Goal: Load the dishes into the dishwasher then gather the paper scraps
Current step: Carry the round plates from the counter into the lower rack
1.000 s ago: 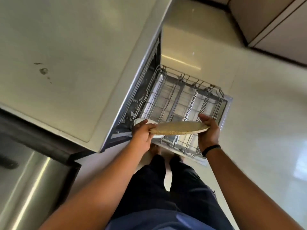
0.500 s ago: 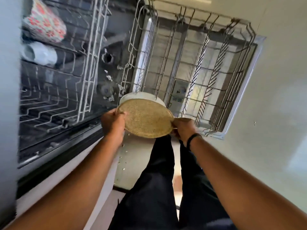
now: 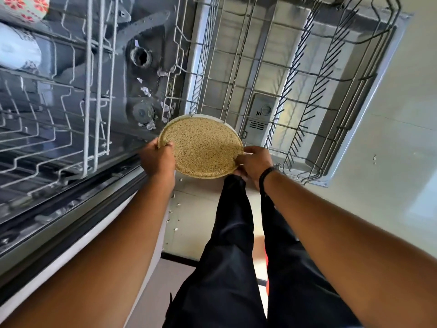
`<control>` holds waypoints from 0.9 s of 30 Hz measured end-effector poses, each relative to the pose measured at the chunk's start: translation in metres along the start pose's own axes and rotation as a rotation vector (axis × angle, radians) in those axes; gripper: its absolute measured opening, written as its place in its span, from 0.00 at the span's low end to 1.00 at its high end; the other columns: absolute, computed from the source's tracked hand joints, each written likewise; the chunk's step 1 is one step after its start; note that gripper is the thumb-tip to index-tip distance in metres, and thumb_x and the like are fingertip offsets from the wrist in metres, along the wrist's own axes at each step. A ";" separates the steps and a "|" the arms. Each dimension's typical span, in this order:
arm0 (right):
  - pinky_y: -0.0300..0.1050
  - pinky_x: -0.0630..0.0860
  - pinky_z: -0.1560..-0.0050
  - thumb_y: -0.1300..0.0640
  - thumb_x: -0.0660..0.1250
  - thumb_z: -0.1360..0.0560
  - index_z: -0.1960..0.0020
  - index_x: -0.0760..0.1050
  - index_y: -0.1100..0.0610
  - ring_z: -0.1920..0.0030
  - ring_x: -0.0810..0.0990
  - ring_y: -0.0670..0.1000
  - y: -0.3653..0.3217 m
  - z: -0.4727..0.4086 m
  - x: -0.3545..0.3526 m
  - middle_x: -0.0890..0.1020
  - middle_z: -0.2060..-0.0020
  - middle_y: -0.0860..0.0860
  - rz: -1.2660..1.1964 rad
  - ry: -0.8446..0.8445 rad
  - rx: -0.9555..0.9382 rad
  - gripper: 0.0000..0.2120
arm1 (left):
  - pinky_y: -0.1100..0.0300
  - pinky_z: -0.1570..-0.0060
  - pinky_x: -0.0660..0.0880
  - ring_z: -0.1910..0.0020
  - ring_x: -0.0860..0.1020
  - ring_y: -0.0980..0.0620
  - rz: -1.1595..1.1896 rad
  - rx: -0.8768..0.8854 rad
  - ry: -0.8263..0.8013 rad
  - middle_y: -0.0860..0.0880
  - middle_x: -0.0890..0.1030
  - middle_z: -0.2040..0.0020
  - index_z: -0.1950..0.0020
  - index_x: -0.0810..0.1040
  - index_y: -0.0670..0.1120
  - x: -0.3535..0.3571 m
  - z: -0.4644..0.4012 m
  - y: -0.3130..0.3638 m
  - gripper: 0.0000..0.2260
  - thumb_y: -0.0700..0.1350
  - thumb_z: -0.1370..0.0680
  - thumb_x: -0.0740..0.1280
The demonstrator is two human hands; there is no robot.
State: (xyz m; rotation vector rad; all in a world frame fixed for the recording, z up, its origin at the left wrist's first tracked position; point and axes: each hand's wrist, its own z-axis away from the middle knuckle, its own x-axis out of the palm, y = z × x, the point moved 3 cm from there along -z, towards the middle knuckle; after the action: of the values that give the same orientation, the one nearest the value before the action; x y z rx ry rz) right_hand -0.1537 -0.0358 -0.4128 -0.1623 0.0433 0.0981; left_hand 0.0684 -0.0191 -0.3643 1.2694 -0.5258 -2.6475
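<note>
Dishwasher rack (image 3: 295, 67) behind; both hands tilt speckled plate (image 3: 203, 147) face-up.

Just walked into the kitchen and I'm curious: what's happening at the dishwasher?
A person holds a speckled tan plate with both hands, left hand and right hand gripping opposite edges, a white dish stacked underneath. It hangs over the pulled-out lower rack, not yet set in. Paper scraps lie on the dishwasher floor.
</note>
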 end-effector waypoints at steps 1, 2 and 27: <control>0.56 0.84 0.56 0.69 0.69 0.23 0.44 0.75 0.58 0.59 0.83 0.58 0.000 -0.002 0.001 0.81 0.57 0.58 -0.001 0.001 0.003 0.11 | 0.65 0.67 0.73 0.59 0.81 0.53 0.004 -0.006 -0.008 0.48 0.84 0.53 0.39 0.82 0.43 0.002 -0.003 -0.002 0.11 0.40 0.21 0.70; 0.54 0.84 0.59 0.69 0.69 0.23 0.44 0.75 0.58 0.60 0.83 0.58 -0.001 -0.003 0.001 0.81 0.57 0.58 -0.003 0.003 0.007 0.11 | 0.65 0.67 0.73 0.60 0.80 0.53 0.006 -0.010 -0.015 0.47 0.84 0.53 0.40 0.82 0.43 0.004 -0.004 -0.002 0.10 0.40 0.21 0.70; 0.58 0.84 0.53 0.69 0.68 0.23 0.60 0.74 0.61 0.69 0.82 0.56 -0.024 -0.044 0.008 0.80 0.68 0.57 0.119 0.102 0.006 0.09 | 0.60 0.57 0.81 0.61 0.81 0.51 -0.119 -0.072 -0.055 0.46 0.85 0.52 0.45 0.83 0.40 0.028 -0.036 0.025 0.12 0.44 0.26 0.77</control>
State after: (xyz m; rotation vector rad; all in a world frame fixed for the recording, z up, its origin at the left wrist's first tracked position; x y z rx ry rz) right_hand -0.1445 -0.0656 -0.4524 -0.1590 0.1555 0.2081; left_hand 0.0783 -0.0588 -0.3962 1.2468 -0.3697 -2.7784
